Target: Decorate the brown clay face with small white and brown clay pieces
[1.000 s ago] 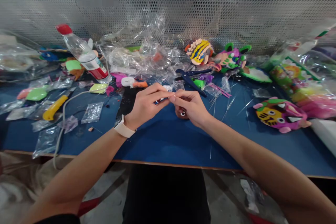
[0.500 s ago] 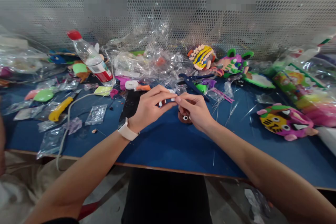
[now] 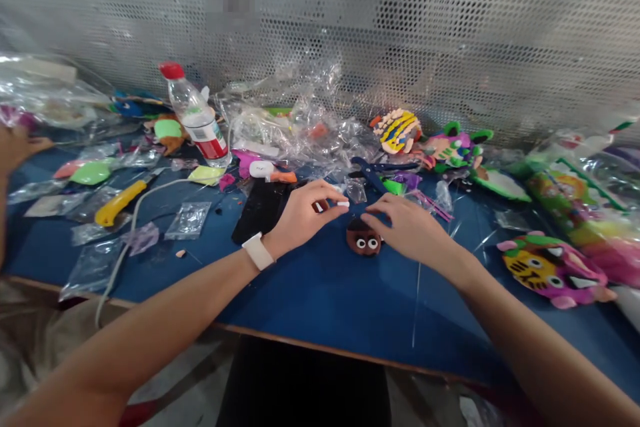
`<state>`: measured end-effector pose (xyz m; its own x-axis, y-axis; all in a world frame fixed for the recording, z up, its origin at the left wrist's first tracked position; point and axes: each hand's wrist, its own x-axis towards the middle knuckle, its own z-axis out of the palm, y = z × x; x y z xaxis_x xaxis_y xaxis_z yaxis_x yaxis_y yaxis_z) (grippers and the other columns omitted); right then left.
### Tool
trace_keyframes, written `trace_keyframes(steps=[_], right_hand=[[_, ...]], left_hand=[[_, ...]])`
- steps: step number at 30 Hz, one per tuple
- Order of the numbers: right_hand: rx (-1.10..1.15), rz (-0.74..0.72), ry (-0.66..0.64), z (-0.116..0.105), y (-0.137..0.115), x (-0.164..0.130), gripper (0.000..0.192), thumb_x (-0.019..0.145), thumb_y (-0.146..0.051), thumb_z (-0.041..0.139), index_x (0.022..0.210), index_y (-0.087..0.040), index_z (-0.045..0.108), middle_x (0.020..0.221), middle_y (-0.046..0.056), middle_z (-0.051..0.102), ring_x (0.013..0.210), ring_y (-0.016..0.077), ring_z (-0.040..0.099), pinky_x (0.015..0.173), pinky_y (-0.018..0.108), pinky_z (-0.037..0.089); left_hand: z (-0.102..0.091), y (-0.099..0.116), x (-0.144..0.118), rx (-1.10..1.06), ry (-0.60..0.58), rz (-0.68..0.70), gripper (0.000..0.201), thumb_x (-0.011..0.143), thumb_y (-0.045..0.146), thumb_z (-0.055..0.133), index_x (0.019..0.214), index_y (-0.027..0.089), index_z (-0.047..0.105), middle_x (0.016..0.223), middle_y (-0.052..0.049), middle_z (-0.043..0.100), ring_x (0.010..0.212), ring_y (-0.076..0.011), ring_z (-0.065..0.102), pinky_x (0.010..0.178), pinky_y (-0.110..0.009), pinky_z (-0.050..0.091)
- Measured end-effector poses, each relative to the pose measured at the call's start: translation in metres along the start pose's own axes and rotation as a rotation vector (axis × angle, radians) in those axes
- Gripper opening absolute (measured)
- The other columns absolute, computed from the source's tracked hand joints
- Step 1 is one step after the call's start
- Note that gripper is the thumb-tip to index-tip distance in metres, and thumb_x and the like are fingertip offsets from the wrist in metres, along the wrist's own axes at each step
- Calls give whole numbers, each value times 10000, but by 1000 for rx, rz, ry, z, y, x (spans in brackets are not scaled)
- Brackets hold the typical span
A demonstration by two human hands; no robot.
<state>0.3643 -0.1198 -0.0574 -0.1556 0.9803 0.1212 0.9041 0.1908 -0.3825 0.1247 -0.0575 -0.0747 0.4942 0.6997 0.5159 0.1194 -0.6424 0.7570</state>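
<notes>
Between the thumb and fingertips of my left hand (image 3: 306,215) is a small white piece of clay (image 3: 343,204); some more white shows inside the curl of the fingers. My right hand (image 3: 407,228) holds nothing, its thumb and fingers apart, just above the right edge of a brown clay face (image 3: 364,240). The face lies on the blue table and has two round black-and-white eyes and a dark top. A black phone-like slab (image 3: 257,210) lies left of my left hand, partly hidden by it.
A red-capped bottle (image 3: 200,123) stands at the back left near clear plastic bags (image 3: 305,130). A yellow utility knife (image 3: 123,202) lies left, by a white cable (image 3: 133,230). Dark blue pliers (image 3: 373,173) lie behind my hands. A colourful clay mask (image 3: 553,270) is right. Another person's hand (image 3: 20,147) shows far left.
My right hand has let go of the white piece and moved right, away from my left hand. The brown clay face is now more exposed. Another person's hand has appeared at the left.
</notes>
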Motion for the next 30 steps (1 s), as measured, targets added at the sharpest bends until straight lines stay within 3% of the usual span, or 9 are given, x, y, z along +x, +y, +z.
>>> trace_keyframes(steps=[3,7,11,16,20,24,30], right_hand=[[58,-4,13,13,5,-6,286,1027,-463,643,1099,-239,806,1136,114,733,1076,329,709,865,470,557],[198,-21,48,20,7,-10,194,953,-407,744,1056,-250,795,1103,102,726,1085,316,685,921,485,558],[397,34,-4,15,10,-7,228,857,-387,826,1008,-233,752,1004,75,748,926,264,681,804,429,552],[786,67,-91,10,10,-5,325,806,-405,883,994,-221,691,908,40,775,777,206,704,713,365,555],[971,64,63,17,7,-6,362,837,-427,881,1094,-219,734,1047,67,804,934,233,756,830,391,594],[1067,64,190,25,3,-6,308,880,-452,848,1065,-224,758,1029,59,802,947,227,752,862,397,602],[1089,90,233,33,1,-7,335,887,-480,837,1083,-228,734,1029,56,794,933,220,745,869,399,608]], left_hand=[[4,1,-1,-128,-19,-95,190,964,384,798,1028,205,803,1107,-74,750,760,-109,722,651,-225,602],[9,8,-1,-294,-52,-219,171,936,340,815,1003,187,777,914,-56,784,679,-128,721,589,-241,606],[9,10,1,-380,-48,-243,164,924,319,826,1000,189,761,693,-9,733,590,-128,688,562,-253,594],[5,8,4,-362,26,-251,208,932,362,829,1002,185,745,689,-9,734,574,-131,695,541,-257,598],[2,6,5,-328,64,-238,195,931,349,831,1001,184,755,747,-20,751,612,-129,711,554,-246,610],[2,5,4,-274,46,-227,195,936,355,827,1016,188,767,770,-28,759,645,-130,710,572,-243,611],[5,6,2,-202,49,-212,201,919,362,837,996,183,786,879,-52,789,719,-135,709,627,-257,603]])
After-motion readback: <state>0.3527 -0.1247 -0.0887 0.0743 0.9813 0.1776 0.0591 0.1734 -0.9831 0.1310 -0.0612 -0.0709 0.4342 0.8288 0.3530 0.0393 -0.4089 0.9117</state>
